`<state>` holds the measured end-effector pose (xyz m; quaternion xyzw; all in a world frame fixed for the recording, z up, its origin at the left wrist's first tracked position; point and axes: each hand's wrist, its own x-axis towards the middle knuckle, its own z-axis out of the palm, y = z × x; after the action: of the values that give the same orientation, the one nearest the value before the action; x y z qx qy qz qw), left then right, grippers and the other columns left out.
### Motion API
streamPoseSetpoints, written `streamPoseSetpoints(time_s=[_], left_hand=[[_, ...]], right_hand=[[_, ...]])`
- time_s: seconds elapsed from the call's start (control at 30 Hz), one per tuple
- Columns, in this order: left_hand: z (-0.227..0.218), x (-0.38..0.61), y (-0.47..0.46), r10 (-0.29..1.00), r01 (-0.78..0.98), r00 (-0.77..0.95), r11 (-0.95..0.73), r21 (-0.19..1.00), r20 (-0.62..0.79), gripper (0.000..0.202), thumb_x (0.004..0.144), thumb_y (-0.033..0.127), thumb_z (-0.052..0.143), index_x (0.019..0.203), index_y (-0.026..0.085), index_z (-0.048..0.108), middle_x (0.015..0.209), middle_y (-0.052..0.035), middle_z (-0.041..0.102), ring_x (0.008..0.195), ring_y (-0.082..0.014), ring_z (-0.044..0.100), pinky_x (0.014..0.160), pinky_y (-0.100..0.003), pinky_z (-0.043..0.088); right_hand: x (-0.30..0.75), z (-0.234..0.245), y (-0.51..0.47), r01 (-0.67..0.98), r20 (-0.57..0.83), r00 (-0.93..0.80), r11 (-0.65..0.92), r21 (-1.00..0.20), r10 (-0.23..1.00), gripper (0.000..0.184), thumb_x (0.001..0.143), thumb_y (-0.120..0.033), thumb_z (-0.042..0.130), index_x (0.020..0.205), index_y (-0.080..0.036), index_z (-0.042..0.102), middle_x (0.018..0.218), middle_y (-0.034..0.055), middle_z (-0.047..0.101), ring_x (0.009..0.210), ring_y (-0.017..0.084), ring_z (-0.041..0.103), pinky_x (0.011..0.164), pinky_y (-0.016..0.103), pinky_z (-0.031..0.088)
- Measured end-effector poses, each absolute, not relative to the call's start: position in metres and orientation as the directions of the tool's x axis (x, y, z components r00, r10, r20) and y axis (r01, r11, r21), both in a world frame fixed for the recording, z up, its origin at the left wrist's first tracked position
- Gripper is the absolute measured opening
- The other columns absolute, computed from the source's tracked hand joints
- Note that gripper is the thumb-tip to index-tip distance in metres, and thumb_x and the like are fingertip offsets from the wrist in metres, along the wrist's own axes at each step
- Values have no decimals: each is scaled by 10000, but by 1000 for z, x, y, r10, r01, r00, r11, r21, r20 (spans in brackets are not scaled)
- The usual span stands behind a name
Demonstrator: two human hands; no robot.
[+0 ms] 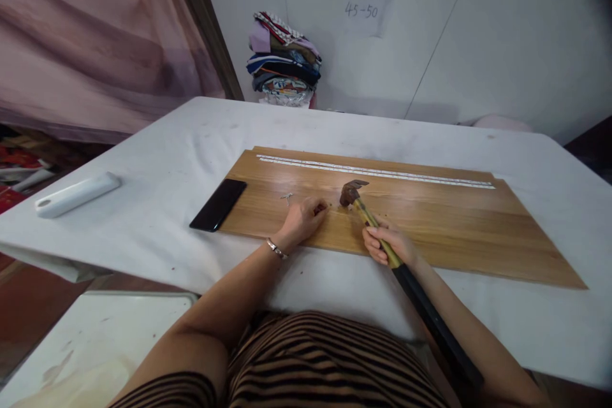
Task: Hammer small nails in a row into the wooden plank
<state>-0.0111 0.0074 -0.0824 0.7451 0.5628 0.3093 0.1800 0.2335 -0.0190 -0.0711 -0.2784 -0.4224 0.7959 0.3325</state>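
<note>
Head view | right hand (392, 240) grips hammer (415, 293) high, maybe to steer it | left hand (303, 219) curled, I can't tell if holding

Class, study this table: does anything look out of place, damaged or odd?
The phone lies at the left end of the board, an odd neighbour for the hammer, whose head looks brown, perhaps rusted.

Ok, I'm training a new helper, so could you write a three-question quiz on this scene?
1. Which hand grips the hammer with a rusty metal head and yellow-and-black handle?
2. True or false: two long, thin white strips lie along the far side of the flat brown wooden board.
3. At the board's left end lies: A) a folded towel; B) a glossy black phone; C) a glass cup.

Key: 1. The right hand. 2. True. 3. B.
</note>
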Motion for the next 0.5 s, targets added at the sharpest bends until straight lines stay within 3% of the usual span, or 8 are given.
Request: streamPoseSetpoints(time_s=[0.2, 0.5], left_hand=[[-84, -11, 6, 949, 713, 173, -305, 631, 262, 113, 827, 159, 580, 910, 184, 652, 758, 6, 669, 678, -119, 599, 668, -232, 471], [-84, -11, 1, 935, 709, 213, -347, 614, 282, 66, 834, 155, 564, 809, 183, 619, 748, 6, 647, 685, -119, 577, 674, -235, 448]], right_hand=[[233, -72, -20, -293, -176, -614, -429, -854, 769, 234, 834, -323, 637, 897, -235, 430, 550, -111, 466, 309, 37, 334, 281, 128, 300], [236, -69, -20, -344, -145, -617, -430, -835, 774, 268, 832, -321, 649, 1014, -231, 474, 554, -114, 470, 305, 35, 327, 279, 130, 292]])
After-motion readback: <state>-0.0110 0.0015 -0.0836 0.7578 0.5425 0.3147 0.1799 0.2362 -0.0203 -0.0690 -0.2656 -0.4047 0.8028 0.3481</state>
